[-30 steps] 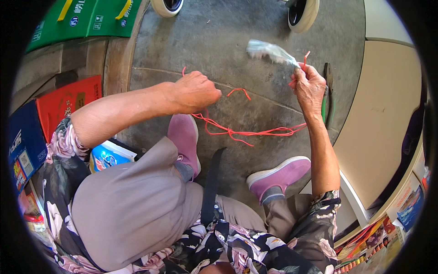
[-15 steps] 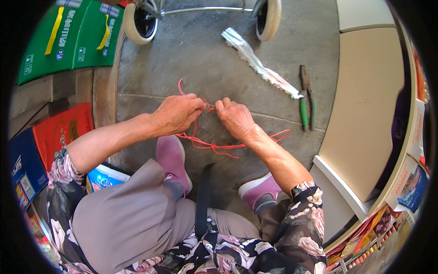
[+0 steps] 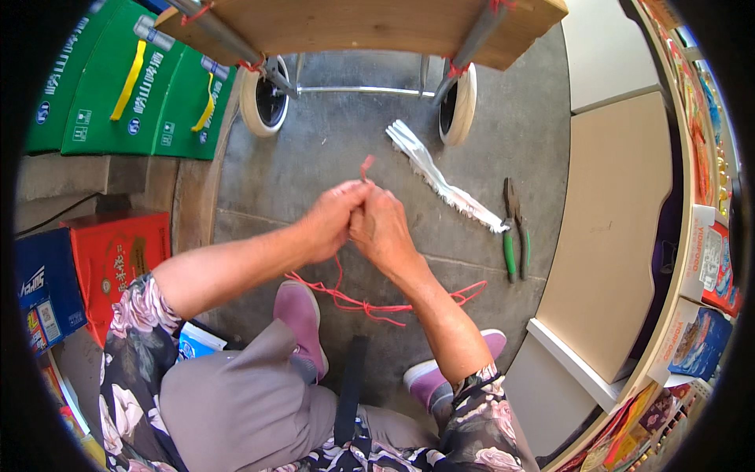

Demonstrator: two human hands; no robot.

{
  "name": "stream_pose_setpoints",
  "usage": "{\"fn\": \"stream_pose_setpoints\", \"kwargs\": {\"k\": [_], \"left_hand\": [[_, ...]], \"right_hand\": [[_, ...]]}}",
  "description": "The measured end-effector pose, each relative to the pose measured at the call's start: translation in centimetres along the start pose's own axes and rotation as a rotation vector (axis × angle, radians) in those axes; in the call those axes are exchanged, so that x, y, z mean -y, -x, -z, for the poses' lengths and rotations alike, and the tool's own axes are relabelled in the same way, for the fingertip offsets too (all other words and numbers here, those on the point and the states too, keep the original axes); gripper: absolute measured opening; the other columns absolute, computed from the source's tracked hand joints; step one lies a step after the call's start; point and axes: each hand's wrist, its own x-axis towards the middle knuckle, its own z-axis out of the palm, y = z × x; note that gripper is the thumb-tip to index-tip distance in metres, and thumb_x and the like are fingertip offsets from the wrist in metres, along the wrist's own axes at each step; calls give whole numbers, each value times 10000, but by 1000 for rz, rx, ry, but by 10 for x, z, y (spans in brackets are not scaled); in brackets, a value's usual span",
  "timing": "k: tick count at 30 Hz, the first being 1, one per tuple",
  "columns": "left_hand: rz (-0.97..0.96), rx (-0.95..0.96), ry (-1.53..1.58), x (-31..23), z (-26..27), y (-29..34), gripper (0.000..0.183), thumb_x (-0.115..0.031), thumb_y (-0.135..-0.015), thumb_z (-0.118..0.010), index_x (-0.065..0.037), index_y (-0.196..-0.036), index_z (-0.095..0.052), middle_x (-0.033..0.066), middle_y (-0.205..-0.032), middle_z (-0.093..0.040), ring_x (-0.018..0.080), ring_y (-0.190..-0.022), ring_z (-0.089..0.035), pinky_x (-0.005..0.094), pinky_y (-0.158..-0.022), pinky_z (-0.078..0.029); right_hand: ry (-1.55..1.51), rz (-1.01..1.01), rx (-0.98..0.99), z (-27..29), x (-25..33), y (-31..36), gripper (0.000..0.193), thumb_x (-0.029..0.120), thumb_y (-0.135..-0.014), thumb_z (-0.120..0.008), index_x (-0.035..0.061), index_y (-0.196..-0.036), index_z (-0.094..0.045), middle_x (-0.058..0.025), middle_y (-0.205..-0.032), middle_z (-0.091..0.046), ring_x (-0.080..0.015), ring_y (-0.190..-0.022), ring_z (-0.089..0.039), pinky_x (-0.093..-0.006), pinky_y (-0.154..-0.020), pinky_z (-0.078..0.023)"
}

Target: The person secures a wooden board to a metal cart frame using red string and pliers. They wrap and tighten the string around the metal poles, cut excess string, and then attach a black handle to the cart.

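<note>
Centre: my left grip (image 3: 334, 220) against my right grip (image 3: 383, 224). On the floor (image 3: 330, 161): cord (image 3: 366, 306), passing under my right forearm (image 3: 442, 322), near my left shoe (image 3: 299, 318); to the right, strip (image 3: 437, 181), its near end beside pliers (image 3: 517, 219). Far right: cabinet (image 3: 609, 228). Left: box (image 3: 118, 263), with cartons (image 3: 118, 126) beyond it. Farthest ahead: wheeled cart (image 3: 354, 27).
</note>
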Motion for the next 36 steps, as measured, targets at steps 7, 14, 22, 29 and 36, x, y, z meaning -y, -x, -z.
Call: {"fn": "stream_pose_setpoints", "kwargs": {"k": [7, 14, 22, 29, 36], "left_hand": [[-81, -77, 59, -9, 37, -19, 190, -220, -961, -445, -66, -983, -554, 37, -825, -616, 131, -751, -607, 286, -679, -518], [-27, -124, -260, -38, 45, -8, 176, -192, -950, -445, -51, -960, -549, 26, -708, -592, 103, -545, -566, 217, -460, -444], [-28, -1, -600, -52, 16, 14, 215, -173, -948, -456, -8, -1036, -563, 57, -754, -623, 93, -567, -576, 215, -469, -444], [-581, 136, -1202, -28, -16, 40, 206, -141, -921, -503, -60, -1093, -581, 60, -803, -613, 120, -720, -593, 279, -601, -487], [-1088, 139, -1621, -12, -9, 69, 261, -99, -682, -636, -94, -939, -591, 78, -721, -584, 254, -623, -609, 370, -554, -476]], "right_hand": [[-99, 129, 11, 8, 3, 15, 188, 96, -801, -516, -31, -935, -553, -233, -848, -590, -412, -810, -572, -446, -642, -469], [573, 285, 588, 3, -22, 143, 290, 274, -728, -653, 49, -864, -532, -87, -796, -494, -237, -763, -511, -362, -632, -366], [616, 390, 409, 36, -38, 120, 158, 117, -719, -550, 16, -834, -514, -106, -745, -503, -215, -655, -560, -321, -527, -455], [557, 272, 465, 45, -6, 84, 206, 68, -704, -609, -12, -863, -505, -156, -802, -558, -294, -742, -648, -368, -604, -538], [-199, 60, 332, 48, 33, 65, 142, 98, -789, -561, -34, -838, -544, -241, -809, -600, -421, -737, -587, -458, -645, -472]]}}
